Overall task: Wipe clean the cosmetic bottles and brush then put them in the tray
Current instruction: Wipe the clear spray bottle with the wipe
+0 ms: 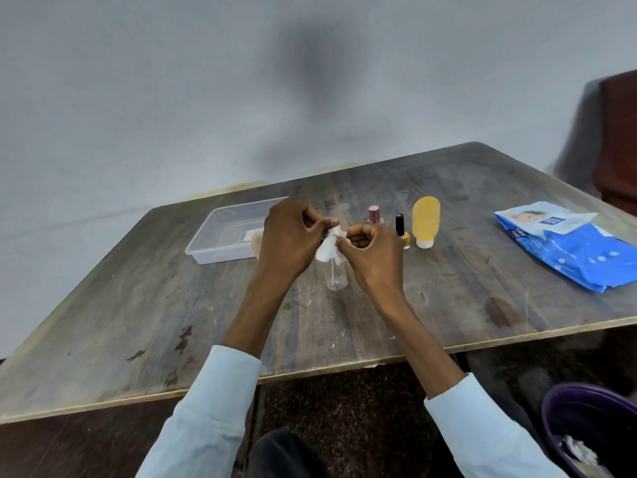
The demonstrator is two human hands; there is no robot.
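I hold one clear bottle point(336, 276) upright over the table point(465, 288), between my hands and near the front of the tray point(206, 241). My left hand point(289, 236) is curled at the bottle's top; its thumb and forefinger pinch there, though the wipe hides exactly what they touch. My right hand point(370, 251) has its fingers curled and pinches the white wipe point(329, 250) against the neck. The bottle's base appears to sit on or just above the table; I cannot tell which.

Handling, as judged:
- Clear bottle: looks empty, so light and easily tipped. Thin stiff plastic, smooth, slippery once damp. Hold at the neck or shoulder, not the body being wiped.
- Wipe: soft, limp, moist. It bunches; keep it folded around the surface.
- Yellow tube point(426, 220): stands on its cap, soft-walled, top-heavy. Grip mid-body.
- Nail polish bottles: small, likely glass, fragile. Grip by the cap.

Count:
- Clear bottle: one, in hand.
- Nail polish: two, a pink one point(375, 215) and a black-capped one point(401, 231), upright just beside the yellow tube.
- Yellow tube: one.
- Tray: one, clear plastic. A tan item point(256, 241) lies at its near right end, mostly hidden by my left hand; I cannot identify it.
- Wipes pack point(565, 241): one, blue, well apart at the right.
- Purple bin point(586, 415): one, on the floor, holding used wipes.
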